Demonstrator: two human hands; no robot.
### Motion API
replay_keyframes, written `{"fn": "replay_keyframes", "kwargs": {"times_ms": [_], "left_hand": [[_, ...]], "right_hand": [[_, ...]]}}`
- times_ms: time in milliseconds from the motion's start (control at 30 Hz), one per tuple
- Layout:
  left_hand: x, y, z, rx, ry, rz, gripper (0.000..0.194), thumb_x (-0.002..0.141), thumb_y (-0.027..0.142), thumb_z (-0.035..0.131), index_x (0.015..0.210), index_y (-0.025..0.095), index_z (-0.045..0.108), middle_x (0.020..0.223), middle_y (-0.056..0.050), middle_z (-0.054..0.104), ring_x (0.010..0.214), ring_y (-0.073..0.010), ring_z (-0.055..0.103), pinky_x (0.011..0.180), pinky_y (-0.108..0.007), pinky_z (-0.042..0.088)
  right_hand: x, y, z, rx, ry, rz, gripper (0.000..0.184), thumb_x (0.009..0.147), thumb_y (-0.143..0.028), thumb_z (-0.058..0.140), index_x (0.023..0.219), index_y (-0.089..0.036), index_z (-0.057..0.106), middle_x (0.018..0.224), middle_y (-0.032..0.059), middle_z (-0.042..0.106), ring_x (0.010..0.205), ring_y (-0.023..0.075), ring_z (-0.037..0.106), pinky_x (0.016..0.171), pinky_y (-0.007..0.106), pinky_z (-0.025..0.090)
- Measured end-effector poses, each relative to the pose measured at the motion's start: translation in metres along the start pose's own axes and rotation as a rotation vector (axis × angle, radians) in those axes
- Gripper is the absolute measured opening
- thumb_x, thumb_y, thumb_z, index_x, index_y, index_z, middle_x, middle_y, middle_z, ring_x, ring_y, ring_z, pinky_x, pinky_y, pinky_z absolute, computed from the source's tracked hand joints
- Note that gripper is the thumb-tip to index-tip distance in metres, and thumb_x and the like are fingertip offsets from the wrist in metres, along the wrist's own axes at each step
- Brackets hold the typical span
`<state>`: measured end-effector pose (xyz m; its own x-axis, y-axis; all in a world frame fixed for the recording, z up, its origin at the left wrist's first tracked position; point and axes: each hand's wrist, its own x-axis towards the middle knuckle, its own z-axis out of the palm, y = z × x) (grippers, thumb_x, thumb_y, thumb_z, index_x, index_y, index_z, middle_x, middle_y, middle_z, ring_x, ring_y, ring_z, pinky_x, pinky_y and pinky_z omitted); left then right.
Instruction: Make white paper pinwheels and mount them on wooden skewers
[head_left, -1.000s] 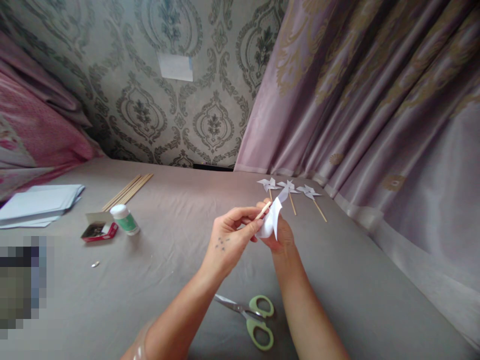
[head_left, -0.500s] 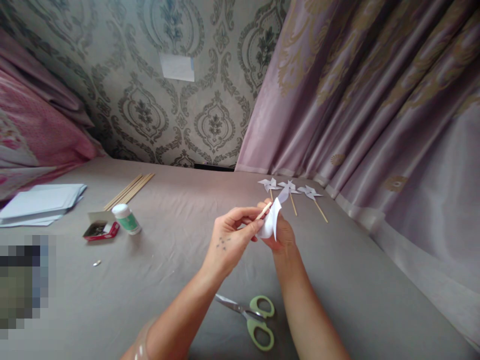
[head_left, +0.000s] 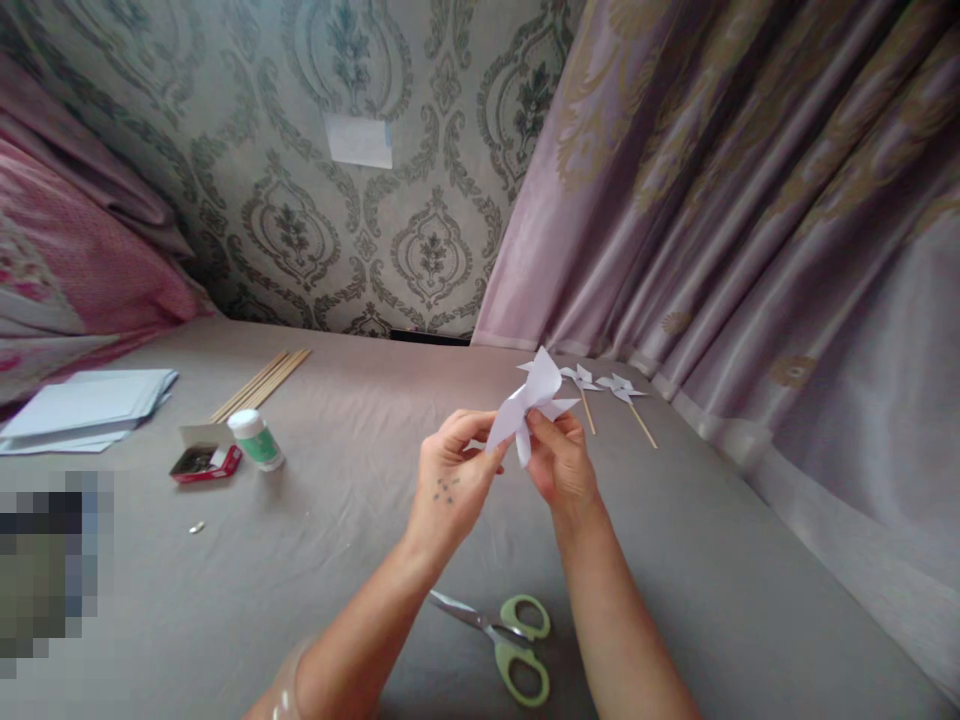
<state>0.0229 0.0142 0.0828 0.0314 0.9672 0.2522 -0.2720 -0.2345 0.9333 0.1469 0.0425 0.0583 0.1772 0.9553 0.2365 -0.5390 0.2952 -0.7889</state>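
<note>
A white paper pinwheel [head_left: 531, 400] is held up over the grey bed sheet [head_left: 352, 560], between both hands. My left hand [head_left: 450, 478] is closed, pinching its lower left side. My right hand [head_left: 561, 462] is closed too, gripping the paper from the right. The wooden stick seen before is hidden behind the paper and fingers. Beyond the hands, finished paper pinwheels on sticks [head_left: 611, 392] lie on the sheet by the curtain.
Green-handled scissors [head_left: 504, 642] lie under my forearms. To the left are a white glue bottle with green label [head_left: 256, 440], a small red box of pins [head_left: 201, 458], a bundle of wooden sticks [head_left: 259, 383] and a stack of white paper [head_left: 86, 404]. A purple curtain [head_left: 750, 230] hangs on the right.
Both hands rose slightly and turned the paper pinwheel upward; its folded blades now stand above the fingers, and the stick tip that showed earlier is hidden.
</note>
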Motion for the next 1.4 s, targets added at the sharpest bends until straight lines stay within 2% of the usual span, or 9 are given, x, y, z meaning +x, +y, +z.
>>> {"fn": "replay_keyframes", "kwargs": {"times_ms": [100, 267, 500, 767, 1033, 1133, 1233, 1300, 1400], "left_hand": [[0.003, -0.003, -0.003, -0.043, -0.020, -0.048, 0.016, 0.064, 0.027, 0.073, 0.058, 0.014, 0.066, 0.062, 0.001, 0.059, 0.054, -0.0077, 0.049, 0.050, -0.018, 0.043], [0.008, -0.013, -0.005, -0.139, -0.035, -0.109, 0.012, 0.063, 0.023, 0.074, 0.062, 0.013, 0.067, 0.055, 0.002, 0.058, 0.051, -0.0073, 0.048, 0.051, -0.019, 0.040], [0.011, -0.025, -0.009, -0.191, -0.067, -0.150, 0.012, 0.060, 0.022, 0.076, 0.063, 0.013, 0.068, 0.058, 0.002, 0.059, 0.053, -0.0070, 0.048, 0.052, -0.020, 0.038], [0.018, -0.038, -0.009, -0.253, -0.015, -0.228, 0.016, 0.052, 0.019, 0.079, 0.062, 0.013, 0.068, 0.060, 0.001, 0.062, 0.055, -0.0080, 0.049, 0.053, -0.020, 0.039], [0.019, -0.043, -0.007, -0.254, -0.019, -0.261, 0.016, 0.053, 0.020, 0.077, 0.065, 0.013, 0.070, 0.061, 0.000, 0.064, 0.060, -0.0102, 0.053, 0.061, -0.022, 0.043], [0.019, -0.043, -0.009, -0.172, 0.012, -0.171, 0.015, 0.057, 0.023, 0.076, 0.067, 0.014, 0.070, 0.062, 0.000, 0.063, 0.062, -0.0112, 0.054, 0.063, -0.023, 0.044], [0.018, -0.037, -0.012, 0.032, 0.067, 0.084, 0.009, 0.064, 0.023, 0.074, 0.071, 0.017, 0.072, 0.070, -0.001, 0.064, 0.069, -0.0119, 0.056, 0.066, -0.022, 0.044], [0.016, -0.033, -0.013, 0.141, 0.073, 0.232, 0.010, 0.069, 0.023, 0.072, 0.078, 0.019, 0.074, 0.078, -0.002, 0.065, 0.073, -0.0125, 0.058, 0.067, -0.022, 0.046], [0.012, -0.029, -0.012, 0.233, 0.068, 0.343, 0.012, 0.076, 0.022, 0.067, 0.086, 0.021, 0.074, 0.085, -0.003, 0.064, 0.076, -0.0124, 0.059, 0.068, -0.021, 0.047]], "right_hand": [[-0.003, -0.001, 0.002, -0.095, -0.004, -0.048, 0.022, 0.062, -0.026, 0.080, 0.080, -0.022, 0.069, 0.077, -0.0030, 0.070, 0.071, 0.0120, 0.061, 0.071, 0.025, 0.048], [-0.005, -0.004, 0.001, -0.222, -0.038, -0.072, 0.017, 0.068, -0.028, 0.076, 0.082, -0.021, 0.069, 0.076, -0.0025, 0.068, 0.069, 0.0118, 0.059, 0.067, 0.024, 0.047], [-0.004, 0.000, -0.002, -0.328, 0.004, -0.071, 0.022, 0.068, -0.033, 0.074, 0.084, -0.019, 0.068, 0.075, -0.0010, 0.067, 0.067, 0.0134, 0.059, 0.066, 0.026, 0.047], [0.000, 0.006, 0.000, -0.453, 0.096, -0.063, 0.031, 0.064, -0.035, 0.074, 0.086, -0.015, 0.068, 0.074, 0.0008, 0.069, 0.064, 0.0148, 0.061, 0.063, 0.027, 0.048], [0.000, 0.007, 0.001, -0.550, 0.161, -0.094, 0.031, 0.063, -0.035, 0.074, 0.085, -0.014, 0.068, 0.071, 0.0016, 0.069, 0.063, 0.0155, 0.061, 0.061, 0.027, 0.048], [0.003, 0.005, -0.001, -0.393, 0.100, -0.061, 0.033, 0.061, -0.033, 0.077, 0.089, -0.018, 0.066, 0.081, 0.0007, 0.070, 0.072, 0.0155, 0.062, 0.070, 0.028, 0.049], [0.006, -0.001, -0.008, -0.204, -0.006, -0.028, 0.038, 0.061, -0.031, 0.078, 0.096, -0.025, 0.064, 0.093, -0.0008, 0.069, 0.085, 0.0152, 0.063, 0.078, 0.029, 0.049], [0.008, -0.005, -0.012, -0.156, -0.021, -0.010, 0.038, 0.063, -0.033, 0.077, 0.098, -0.027, 0.065, 0.096, -0.0005, 0.069, 0.088, 0.0152, 0.062, 0.079, 0.029, 0.048], [0.009, -0.008, -0.015, -0.156, -0.002, 0.001, 0.037, 0.064, -0.035, 0.077, 0.098, -0.027, 0.066, 0.100, 0.0012, 0.068, 0.092, 0.0166, 0.062, 0.080, 0.030, 0.048]]}}
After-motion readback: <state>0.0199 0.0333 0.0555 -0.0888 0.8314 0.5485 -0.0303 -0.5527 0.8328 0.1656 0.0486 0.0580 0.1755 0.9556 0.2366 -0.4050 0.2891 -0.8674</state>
